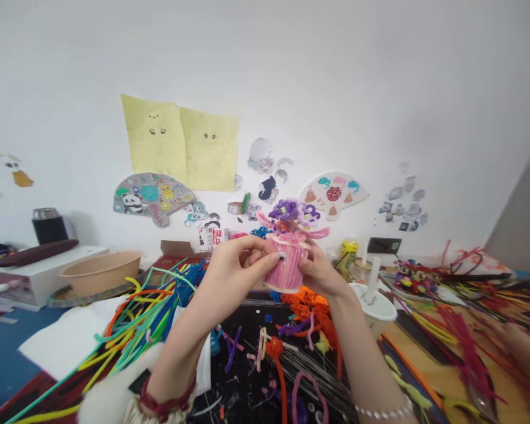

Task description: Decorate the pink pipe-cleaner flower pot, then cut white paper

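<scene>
A small pink pot (286, 272), its sides ribbed like pipe cleaner, is held up in front of me. Purple and lilac pipe-cleaner flowers (294, 212) rise from its top, with pink strips sticking out at both sides. My right hand (321, 270) grips the pot from the right, its fingers partly hidden behind it. On the left, my left hand (242, 265) is closed in a pinch, thumb and forefinger tips at a googly eye (281, 256) against the pot's front. Below both hands, orange pipe-cleaner pieces (311, 309) lie on the black work surface (242, 388).
Colourful pipe cleaners (150, 318) are heaped at left, near a tan basin (101, 271). Thin wires (309, 371) and scraps lie below my hands. A white tub (377, 306) and yellow bottle (348, 256) stand at right. Another person's hand (507, 338) is at far right.
</scene>
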`<state>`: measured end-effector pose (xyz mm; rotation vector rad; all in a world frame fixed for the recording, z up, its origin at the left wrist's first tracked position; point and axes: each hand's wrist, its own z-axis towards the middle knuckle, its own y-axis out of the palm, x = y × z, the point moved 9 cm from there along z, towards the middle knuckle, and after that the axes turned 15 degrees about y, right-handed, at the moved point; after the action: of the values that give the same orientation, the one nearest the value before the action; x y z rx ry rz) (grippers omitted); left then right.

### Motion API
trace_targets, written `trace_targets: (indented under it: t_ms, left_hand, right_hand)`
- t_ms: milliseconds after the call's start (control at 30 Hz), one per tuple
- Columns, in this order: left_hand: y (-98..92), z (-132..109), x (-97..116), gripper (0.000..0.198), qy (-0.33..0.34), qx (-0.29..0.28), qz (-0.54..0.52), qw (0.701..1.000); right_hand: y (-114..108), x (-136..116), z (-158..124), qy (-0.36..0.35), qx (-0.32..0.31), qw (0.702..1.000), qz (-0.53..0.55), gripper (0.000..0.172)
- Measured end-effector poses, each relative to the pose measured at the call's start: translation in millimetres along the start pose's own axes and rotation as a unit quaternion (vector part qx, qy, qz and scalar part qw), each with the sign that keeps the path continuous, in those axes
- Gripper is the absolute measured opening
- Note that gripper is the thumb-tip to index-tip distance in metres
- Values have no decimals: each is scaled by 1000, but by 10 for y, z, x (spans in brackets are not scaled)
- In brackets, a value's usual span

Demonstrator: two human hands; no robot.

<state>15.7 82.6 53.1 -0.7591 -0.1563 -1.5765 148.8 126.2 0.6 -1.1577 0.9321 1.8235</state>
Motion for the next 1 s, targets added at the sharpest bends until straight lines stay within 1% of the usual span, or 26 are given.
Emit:
trace_targets:
  t_ms: [100, 200, 400, 567, 667, 733, 833, 933, 1000]
  left_hand:
    - [7, -2, -6, 14, 1, -4, 18, 1000]
    - [20, -4, -17, 13, 4, -6, 28, 1000]
    - [33, -6, -34, 12, 11, -11, 35, 999]
    - [21, 13, 4, 12, 36, -6, 63, 997]
    - [7, 23, 17, 11, 41, 4, 78, 996]
    - [-6, 21, 11, 10, 38, 12, 88, 995]
    - [-15, 12, -24, 10, 26, 24, 85, 996]
    - [-11, 12, -79, 13, 8, 28, 61, 998]
    - [-47, 11, -122, 15, -4, 43, 59, 997]
  right_hand:
    - [7, -2, 2, -1, -7, 1000, 4, 69]
    - [-26, 27, 11, 6, 6, 1000, 3, 69]
    - [-69, 57, 25, 7, 28, 1000, 10, 59]
    - [65, 5, 39, 9, 21, 1000, -12, 56]
    - [131, -20, 56, 5, 27, 1000, -10, 49]
    - [155, -10, 75, 9, 28, 1000, 9, 44]
    - [177, 14, 100, 14, 26, 999, 26, 41]
    - [171, 34, 114, 17, 30, 999, 29, 40]
    - [151, 42, 116, 15, 35, 999, 30, 42]
